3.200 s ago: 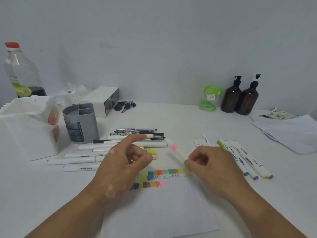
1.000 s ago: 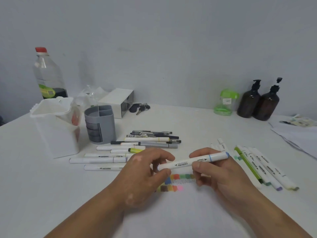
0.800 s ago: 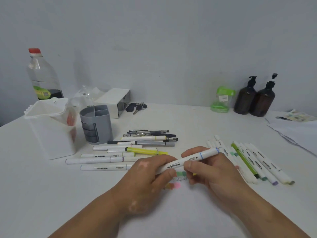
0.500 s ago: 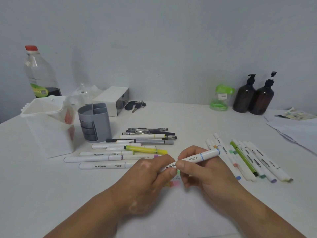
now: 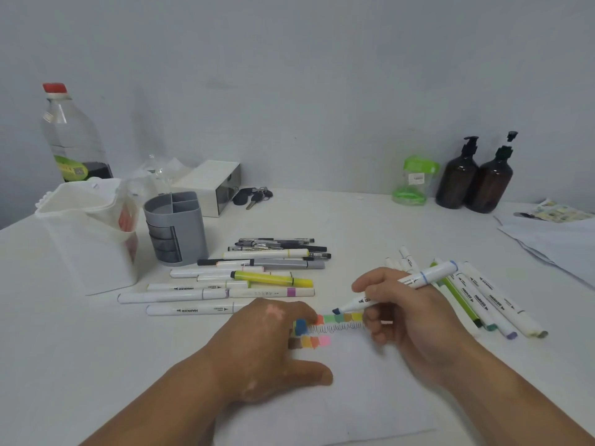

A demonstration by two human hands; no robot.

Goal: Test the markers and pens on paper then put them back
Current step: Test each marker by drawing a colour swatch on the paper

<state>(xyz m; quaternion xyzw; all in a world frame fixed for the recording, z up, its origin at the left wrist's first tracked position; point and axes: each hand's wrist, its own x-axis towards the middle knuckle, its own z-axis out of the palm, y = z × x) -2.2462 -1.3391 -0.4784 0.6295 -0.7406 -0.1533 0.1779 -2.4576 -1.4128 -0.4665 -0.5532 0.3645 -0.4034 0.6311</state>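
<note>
My right hand (image 5: 415, 320) grips a white marker (image 5: 418, 280) with a blue band. Its uncapped blue tip points down-left, just above the row of colour swatches (image 5: 341, 318) on the white paper (image 5: 354, 400). My left hand (image 5: 264, 349) rests on the paper left of the swatches, fingers curled under and thumb out. The marker's cap is out of sight, apparently inside that hand. Several markers and pens (image 5: 257, 278) lie in a pile behind my left hand. Another row of markers (image 5: 483, 300) lies to the right. The grey pen holder (image 5: 175, 226) stands at the back left.
A white plastic bin (image 5: 87, 239) stands left of the holder, with a clear bottle (image 5: 74, 140) behind it. A white box (image 5: 212, 185), keys (image 5: 252, 196), a green jar (image 5: 415, 181) and two brown pump bottles (image 5: 473, 178) line the wall. Loose papers (image 5: 553, 243) lie far right.
My hands pulled apart and the cap came off the blue marker. My left hand dropped onto the paper. My right hand tilted the bare tip down toward the swatches.
</note>
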